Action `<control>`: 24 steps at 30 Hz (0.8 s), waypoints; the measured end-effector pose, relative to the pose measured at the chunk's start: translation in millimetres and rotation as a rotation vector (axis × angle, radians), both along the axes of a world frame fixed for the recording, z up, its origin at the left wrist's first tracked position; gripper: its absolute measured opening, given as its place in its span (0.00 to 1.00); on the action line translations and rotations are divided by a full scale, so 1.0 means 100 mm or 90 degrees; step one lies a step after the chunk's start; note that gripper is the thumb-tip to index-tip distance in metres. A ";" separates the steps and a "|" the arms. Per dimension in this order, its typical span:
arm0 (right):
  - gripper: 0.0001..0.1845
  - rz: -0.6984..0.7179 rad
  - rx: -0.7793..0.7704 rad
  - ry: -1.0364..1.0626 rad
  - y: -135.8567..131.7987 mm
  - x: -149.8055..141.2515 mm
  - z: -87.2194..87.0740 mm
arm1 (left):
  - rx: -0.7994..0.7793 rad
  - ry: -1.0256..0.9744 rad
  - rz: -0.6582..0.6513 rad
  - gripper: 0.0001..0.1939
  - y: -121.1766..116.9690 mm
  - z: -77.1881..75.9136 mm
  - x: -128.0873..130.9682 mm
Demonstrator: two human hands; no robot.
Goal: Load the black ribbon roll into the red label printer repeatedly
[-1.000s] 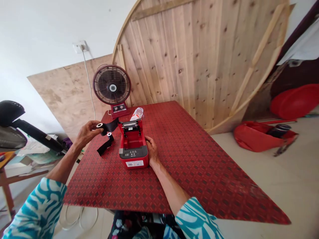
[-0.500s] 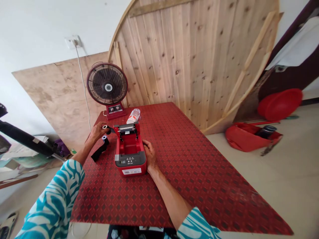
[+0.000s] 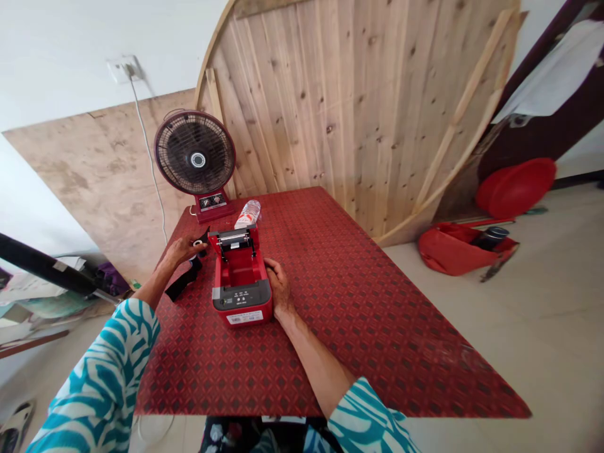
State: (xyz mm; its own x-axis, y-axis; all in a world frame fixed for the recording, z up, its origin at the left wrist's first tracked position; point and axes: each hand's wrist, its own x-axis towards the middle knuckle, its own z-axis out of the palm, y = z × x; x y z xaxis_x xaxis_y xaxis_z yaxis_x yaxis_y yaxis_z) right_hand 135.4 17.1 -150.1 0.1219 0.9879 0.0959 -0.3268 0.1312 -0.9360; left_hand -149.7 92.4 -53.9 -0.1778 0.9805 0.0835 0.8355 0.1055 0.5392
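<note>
A red and black label printer rests on the table with its lid raised, so its red inner bay shows. My right hand grips its right side, with the fingers bent around the wall and partly hidden. To the printer's left, my left hand pinches a black ribbon roll with a white core, close to the raised lid. A second black ribbon roll, partly unwound, lies on the table just below that hand, which partly covers it.
Behind the printer lies a clear plastic bottle. A dark red fan stands at the table's back left corner. The table has a red patterned cover. Large wooden boards lean on the wall, and a red bag sits on the floor at right.
My left hand has lowered the ribbon roll onto or near the table beside the other roll; its stretched strip now shows less. My right hand stays on the printer. The camera view has shifted.
</note>
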 end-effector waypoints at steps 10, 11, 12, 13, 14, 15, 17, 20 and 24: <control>0.17 0.013 -0.007 0.036 0.01 -0.02 0.02 | -0.009 -0.106 0.003 0.33 -0.52 0.08 -0.15; 0.17 0.014 -0.007 0.039 0.01 -0.03 0.02 | -0.034 -0.131 -0.008 0.32 -0.56 0.05 -0.15; 0.17 0.015 -0.007 0.042 0.01 -0.03 0.02 | -0.058 -0.156 -0.023 0.33 -0.59 0.02 -0.16; 0.18 0.015 -0.007 0.044 0.00 -0.03 0.02 | -0.073 -0.181 -0.037 0.33 -0.61 -0.01 -0.16; 0.18 0.016 -0.007 0.045 0.00 -0.03 0.03 | -0.075 -0.206 -0.045 0.33 -0.62 -0.05 -0.16; 0.18 0.016 -0.006 0.045 0.00 -0.03 0.03 | -0.071 -0.232 -0.047 0.33 -0.63 -0.09 -0.16; 0.18 0.014 -0.005 0.045 0.00 -0.03 0.04 | -0.060 -0.276 -0.034 0.32 -0.61 -0.14 -0.17; 0.18 0.007 -0.008 0.036 0.00 -0.02 0.04 | -0.068 -0.312 -0.030 0.28 -0.60 -0.19 -0.22; 0.18 0.011 -0.007 0.035 0.00 -0.03 0.03 | -0.071 -0.314 -0.090 0.27 -0.65 -0.25 -0.25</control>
State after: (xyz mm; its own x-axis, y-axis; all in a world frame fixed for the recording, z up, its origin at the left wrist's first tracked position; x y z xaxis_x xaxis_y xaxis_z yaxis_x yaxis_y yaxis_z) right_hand 132.5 17.2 -147.5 0.1095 0.9908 0.0790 -0.3801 0.1151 -0.9178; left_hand -174.6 27.8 -78.5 -0.0351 0.9960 -0.0824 0.4948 0.0890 0.8644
